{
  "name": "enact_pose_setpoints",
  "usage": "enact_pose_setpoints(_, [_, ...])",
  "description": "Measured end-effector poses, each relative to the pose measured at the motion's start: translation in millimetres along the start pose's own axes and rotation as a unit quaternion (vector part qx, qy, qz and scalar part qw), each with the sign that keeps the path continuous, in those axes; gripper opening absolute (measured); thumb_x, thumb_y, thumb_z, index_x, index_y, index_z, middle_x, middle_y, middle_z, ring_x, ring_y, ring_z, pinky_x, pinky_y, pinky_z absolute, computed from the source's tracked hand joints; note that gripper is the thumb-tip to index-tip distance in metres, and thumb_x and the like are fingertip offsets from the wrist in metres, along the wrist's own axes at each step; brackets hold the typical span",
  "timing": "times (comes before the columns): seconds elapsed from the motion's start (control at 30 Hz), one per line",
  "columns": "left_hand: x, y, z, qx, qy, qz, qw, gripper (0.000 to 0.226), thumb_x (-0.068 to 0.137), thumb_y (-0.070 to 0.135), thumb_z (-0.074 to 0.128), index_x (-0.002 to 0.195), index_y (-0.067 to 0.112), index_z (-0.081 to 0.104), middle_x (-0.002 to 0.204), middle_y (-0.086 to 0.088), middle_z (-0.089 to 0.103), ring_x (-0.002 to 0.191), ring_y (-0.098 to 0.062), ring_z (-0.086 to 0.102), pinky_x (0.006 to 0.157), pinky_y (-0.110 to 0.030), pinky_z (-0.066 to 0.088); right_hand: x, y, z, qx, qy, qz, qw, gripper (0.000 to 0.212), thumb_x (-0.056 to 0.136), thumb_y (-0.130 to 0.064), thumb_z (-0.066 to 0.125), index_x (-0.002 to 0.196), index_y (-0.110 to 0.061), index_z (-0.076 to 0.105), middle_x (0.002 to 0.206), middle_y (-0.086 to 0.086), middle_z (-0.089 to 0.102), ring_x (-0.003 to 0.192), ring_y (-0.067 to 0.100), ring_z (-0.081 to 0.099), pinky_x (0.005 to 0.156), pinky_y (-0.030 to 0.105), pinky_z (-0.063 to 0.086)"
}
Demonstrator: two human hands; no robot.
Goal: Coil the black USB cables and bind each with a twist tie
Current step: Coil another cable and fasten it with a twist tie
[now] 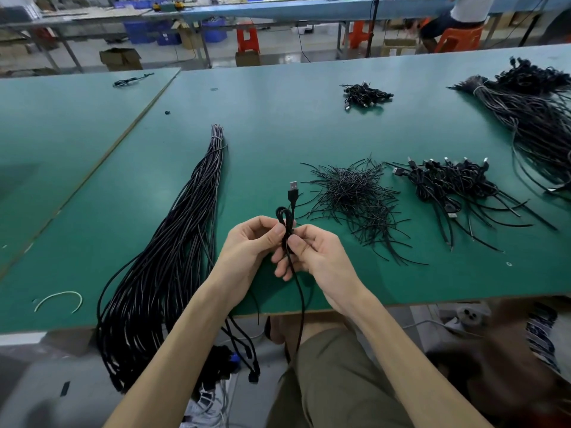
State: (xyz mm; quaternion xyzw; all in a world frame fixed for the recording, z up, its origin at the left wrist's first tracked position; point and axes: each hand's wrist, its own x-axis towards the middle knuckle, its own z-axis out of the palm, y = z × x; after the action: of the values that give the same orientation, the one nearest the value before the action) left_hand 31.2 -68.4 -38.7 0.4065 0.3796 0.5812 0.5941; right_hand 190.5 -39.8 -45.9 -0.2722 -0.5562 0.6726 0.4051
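A single black USB cable (289, 230) is held upright above the near edge of the green table (278, 125). Its long axis runs near-vertical: the metal USB plug (293, 189) points up and away from the person, a small folded loop sits just below and left of the plug, and the free length drops straight down from the grip, past the table edge toward the lap.

Both hands meet on the cable just under that loop. The left hand (250, 242) has its thumb and curled fingers pressed together on the strands from the left. The right hand (312, 251) pinches the same spot from the right, thumb on the front of the cable, the other fingers folded behind it. Whether a twist tie sits within the pinch cannot be told.

Just right of the grip and slightly farther out lies a loose heap of short black twist ties (355, 196). Farther right of that is a pile of coiled cables (454, 183) with silver plugs showing. At the far right edge spreads a large bundle of uncoiled cables (531, 118). Beyond the grip, toward the back of the table, sits a small pile of bound cables (364, 95).

Left of the grip, a long bundle of straight black cables (182, 236) is tied near its far end, with its near end hanging off the table edge. Well to the left, near the edge, lies a curved white strip (58, 299).
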Motion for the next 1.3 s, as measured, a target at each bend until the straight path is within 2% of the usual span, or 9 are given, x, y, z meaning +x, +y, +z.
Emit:
enact_pose_setpoints(0.1, [0,1,-2,0.015,-0.03,0.0,0.999,0.011,0.101,0.009,0.061,0.104,-0.002,0.061,0.06,-0.014,0.048,0.043,-0.029,0.053,0.054,-0.042,0.053,0,0,0,-0.009,-0.008,0.002,1.0,0.02,0.11,-0.005,0.043,0.108,0.003,0.061,0.079,0.013,0.071,0.058,0.025,0.066,0.053,0.029,0.053])
enact_pose_setpoints(0.27, [-1,1,-1,0.045,-0.063,-0.001,0.997,0.033,0.106,0.013,0.053,0.134,-0.002,0.062,0.062,-0.011,0.047,0.05,-0.029,0.056,0.063,-0.045,0.055,-1,-2,1,-0.01,-0.004,-0.001,1.0,0.021,0.11,-0.006,0.043,0.105,0.003,0.062,0.078,0.015,0.069,0.055,0.025,0.063,0.051,0.029,0.051])
enact_pose_setpoints(0.57, [-1,-1,-3,0.012,-0.067,0.005,0.998,0.025,0.103,0.01,0.059,0.112,-0.012,0.061,0.06,-0.017,0.049,0.047,-0.034,0.059,0.062,-0.048,0.056,-2,-1,1,-0.017,-0.002,0.0,1.0,0.024,0.111,-0.01,0.042,0.106,-0.003,0.065,0.075,0.013,0.069,0.048,0.023,0.062,0.045,0.027,0.046])
enact_pose_setpoints(0.73, [0,-2,-3,0.008,-0.042,0.002,0.999,0.024,0.099,0.014,0.065,0.093,-0.007,0.057,0.056,-0.016,0.047,0.04,-0.033,0.055,0.06,-0.049,0.055,-1,0,1,-0.018,-0.02,0.001,1.0,0.021,0.111,-0.013,0.044,0.108,-0.004,0.063,0.078,0.013,0.072,0.049,0.024,0.063,0.045,0.027,0.046])
enact_pose_setpoints(0.9, [-2,1,-2,0.024,0.0,-0.004,1.0,0.048,0.089,0.024,0.074,0.098,-0.018,0.053,0.058,-0.012,0.048,0.047,-0.028,0.054,0.059,-0.047,0.058,0,0,1,-0.011,-0.025,0.002,1.0,0.022,0.111,-0.014,0.046,0.113,0.001,0.062,0.084,0.015,0.075,0.053,0.025,0.067,0.046,0.025,0.048])
enact_pose_setpoints(1.07, [-3,5,-1,-0.002,0.0,-0.017,1.0,0.041,0.096,0.026,0.068,0.113,-0.011,0.063,0.062,-0.012,0.053,0.047,-0.025,0.049,0.059,-0.045,0.057,-1,-3,2,0.01,-0.016,-0.002,1.0,0.028,0.109,-0.028,0.05,0.117,-0.006,0.067,0.088,0.02,0.076,0.061,0.028,0.07,0.051,0.026,0.051])
enact_pose_setpoints(1.17, [-2,8,-1,-0.002,0.032,-0.004,0.999,0.036,0.1,0.033,0.062,0.114,0.0,0.071,0.089,-0.019,0.067,0.072,-0.03,0.065,0.068,-0.043,0.06,-1,-3,2,0.021,0.014,0.0,1.0,0.04,0.11,-0.034,0.044,0.112,-0.001,0.067,0.087,0.019,0.076,0.065,0.028,0.071,0.055,0.027,0.053])
enact_pose_setpoints(1.23, [0,13,-5,0.001,0.066,-0.002,0.998,0.031,0.099,0.036,0.061,0.106,0.01,0.075,0.109,-0.012,0.072,0.092,-0.024,0.069,0.078,-0.035,0.06,0,-2,2,0.018,0.032,0.002,0.999,0.043,0.111,-0.034,0.043,0.107,0.002,0.066,0.087,0.019,0.076,0.067,0.028,0.072,0.057,0.027,0.054])
enact_pose_setpoints(1.3, [4,20,-7,-0.002,0.092,-0.008,0.996,0.027,0.097,0.038,0.062,0.101,0.016,0.077,0.107,-0.005,0.073,0.09,-0.019,0.07,0.075,-0.029,0.059,0,-1,2,0.019,0.036,0.005,0.999,0.042,0.11,-0.034,0.044,0.107,0.002,0.065,0.086,0.019,0.076,0.068,0.028,0.072,0.058,0.027,0.055])
